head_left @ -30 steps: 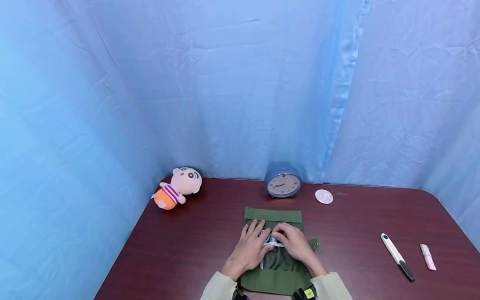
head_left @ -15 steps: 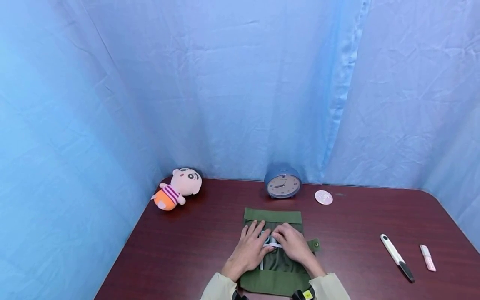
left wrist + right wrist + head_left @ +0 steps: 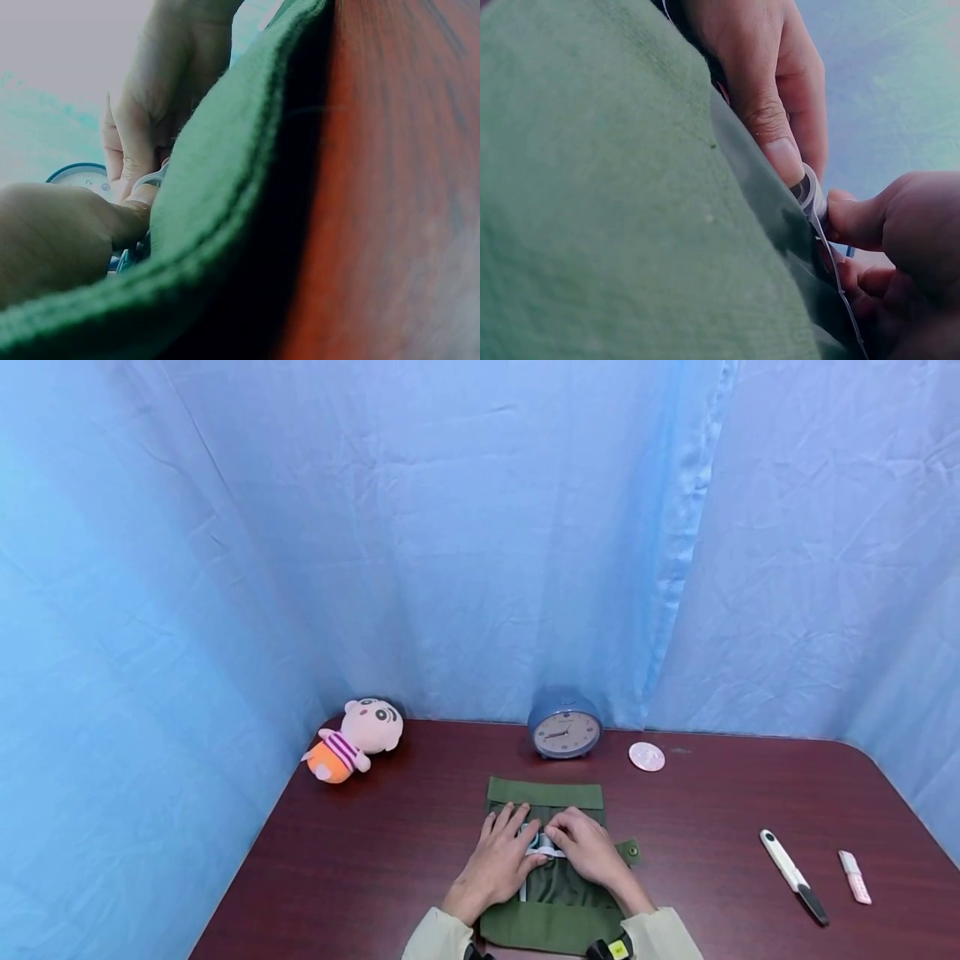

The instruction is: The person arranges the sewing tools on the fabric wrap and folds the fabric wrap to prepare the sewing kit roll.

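Note:
A green cloth roll-up pouch point(image 3: 547, 927) lies unfolded on the table, a white elastic band point(image 3: 551, 852) across its middle. A small grey cylinder point(image 3: 545, 841) sits at a loop of the band. My right hand point(image 3: 588, 847) has curled fingers and pinches this cylinder; its far end is hidden. Flat on the pouch rests my left hand point(image 3: 498, 856), fingers spread, thumb at the band beside the cylinder. Light-blue rings point(image 3: 532, 835), like scissor handles, show partly under the left fingers. In the right wrist view, the left thumb point(image 3: 784, 157) touches the white loop point(image 3: 811, 193).
A plush doll point(image 3: 352, 739) lies at the back left. A blue alarm clock point(image 3: 566, 727) and a round pale disc point(image 3: 647, 757) are at the back. To the right lie a white-and-black handled tool point(image 3: 791, 872) and a small pink-and-white stick point(image 3: 855, 877).

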### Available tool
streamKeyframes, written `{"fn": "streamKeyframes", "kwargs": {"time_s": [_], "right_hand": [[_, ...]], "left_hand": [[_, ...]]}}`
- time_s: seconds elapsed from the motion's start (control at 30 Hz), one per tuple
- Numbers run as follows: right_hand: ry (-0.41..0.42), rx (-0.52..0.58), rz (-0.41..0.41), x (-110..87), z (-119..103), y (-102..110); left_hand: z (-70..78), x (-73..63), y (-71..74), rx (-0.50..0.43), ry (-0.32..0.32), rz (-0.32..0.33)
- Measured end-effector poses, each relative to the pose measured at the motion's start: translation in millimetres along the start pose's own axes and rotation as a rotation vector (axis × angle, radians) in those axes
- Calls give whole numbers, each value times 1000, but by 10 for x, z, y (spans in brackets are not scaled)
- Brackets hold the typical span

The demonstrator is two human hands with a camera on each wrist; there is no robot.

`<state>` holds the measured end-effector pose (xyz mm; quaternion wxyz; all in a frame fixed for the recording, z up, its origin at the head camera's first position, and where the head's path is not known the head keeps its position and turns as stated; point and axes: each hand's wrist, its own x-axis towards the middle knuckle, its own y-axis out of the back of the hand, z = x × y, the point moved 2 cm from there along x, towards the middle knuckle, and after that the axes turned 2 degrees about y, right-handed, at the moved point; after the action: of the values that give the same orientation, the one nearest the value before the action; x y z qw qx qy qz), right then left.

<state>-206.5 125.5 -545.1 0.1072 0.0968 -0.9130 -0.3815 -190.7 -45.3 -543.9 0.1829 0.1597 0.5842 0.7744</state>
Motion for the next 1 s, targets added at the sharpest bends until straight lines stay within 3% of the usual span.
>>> {"fn": "streamKeyframes", "kwargs": {"time_s": [0.5, 1.0], "right_hand": [[79, -34, -18, -17, 13, -8], [62, -14, -52, -4, 33, 16]], "left_hand": [[-7, -9, -13, -4, 20, -22], [-19, -4, -18, -49, 10, -23]]}}
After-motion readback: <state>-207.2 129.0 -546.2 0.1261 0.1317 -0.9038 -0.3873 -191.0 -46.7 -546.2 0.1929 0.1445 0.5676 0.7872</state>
